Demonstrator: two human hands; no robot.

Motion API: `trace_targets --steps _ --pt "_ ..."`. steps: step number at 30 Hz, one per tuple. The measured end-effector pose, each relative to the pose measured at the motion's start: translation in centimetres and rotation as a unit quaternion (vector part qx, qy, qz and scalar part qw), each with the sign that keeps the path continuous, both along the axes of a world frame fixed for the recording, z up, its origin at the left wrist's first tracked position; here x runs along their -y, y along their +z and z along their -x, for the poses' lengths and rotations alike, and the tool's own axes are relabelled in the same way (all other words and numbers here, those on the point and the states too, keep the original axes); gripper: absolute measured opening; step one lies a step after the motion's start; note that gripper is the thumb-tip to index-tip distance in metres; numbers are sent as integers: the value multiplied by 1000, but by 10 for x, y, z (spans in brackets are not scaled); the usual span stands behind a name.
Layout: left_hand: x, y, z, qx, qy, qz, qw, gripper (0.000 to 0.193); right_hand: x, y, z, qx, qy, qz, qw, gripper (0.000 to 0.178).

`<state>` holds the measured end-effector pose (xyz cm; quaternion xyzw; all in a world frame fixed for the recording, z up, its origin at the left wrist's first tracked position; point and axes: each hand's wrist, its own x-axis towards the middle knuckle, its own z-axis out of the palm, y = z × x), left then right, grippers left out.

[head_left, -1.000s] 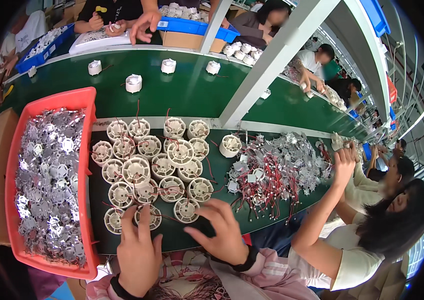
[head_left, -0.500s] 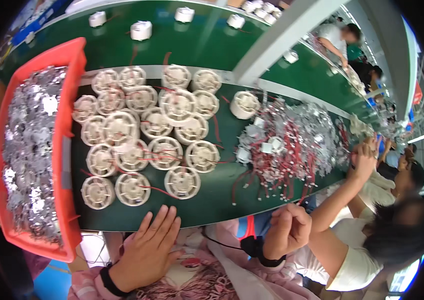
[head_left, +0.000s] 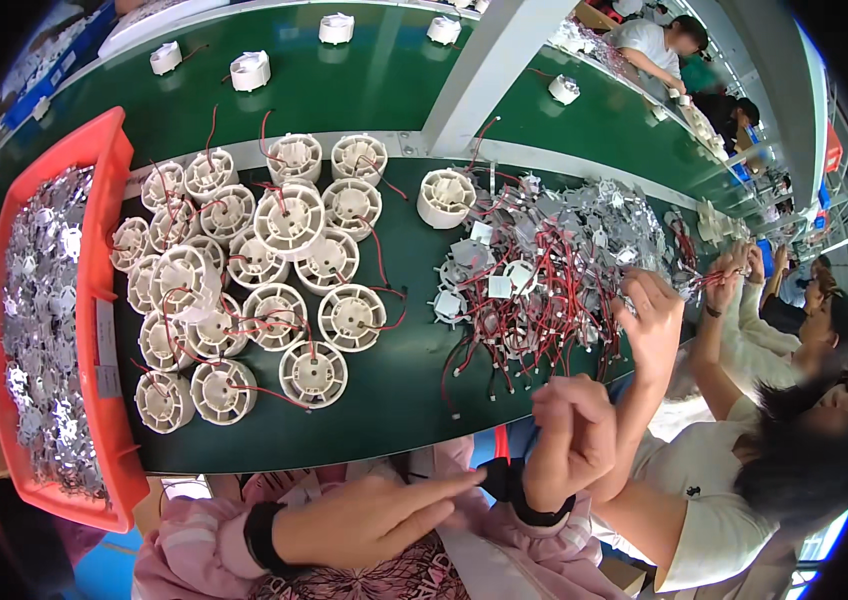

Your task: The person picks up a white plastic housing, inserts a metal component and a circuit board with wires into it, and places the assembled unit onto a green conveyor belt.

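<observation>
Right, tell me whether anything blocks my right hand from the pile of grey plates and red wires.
Nothing visible stands between your right hand and the near edge of the pile of grey plates and red wires. A co-worker's hand and forearm, however, seem to partly block its right side.

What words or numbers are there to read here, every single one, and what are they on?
No whole word or number reads clearly.
Label on the red bin: print too small to read.
Dark letters on the pink top: only partly showing.
Anything farther back: too small or blurred.
</observation>
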<state>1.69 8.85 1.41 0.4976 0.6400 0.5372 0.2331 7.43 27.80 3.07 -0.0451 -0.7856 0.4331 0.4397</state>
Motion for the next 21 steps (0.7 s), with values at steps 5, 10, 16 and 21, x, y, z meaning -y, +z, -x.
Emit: trace_targets --steps 5,10,16,21 --pt "11 35 15 47 132 6 990 36 -8 10 20 155 22 -197 968 27" --pt "20 41 18 6 163 28 986 32 -6 19 42 173 -8 -187 967 32" --pt "28 50 20 -26 163 41 985 32 -17 22 78 173 -36 -267 947 31" --pt "34 48 19 -49 193 18 980 31 -24 19 89 237 -21 -364 901 24"
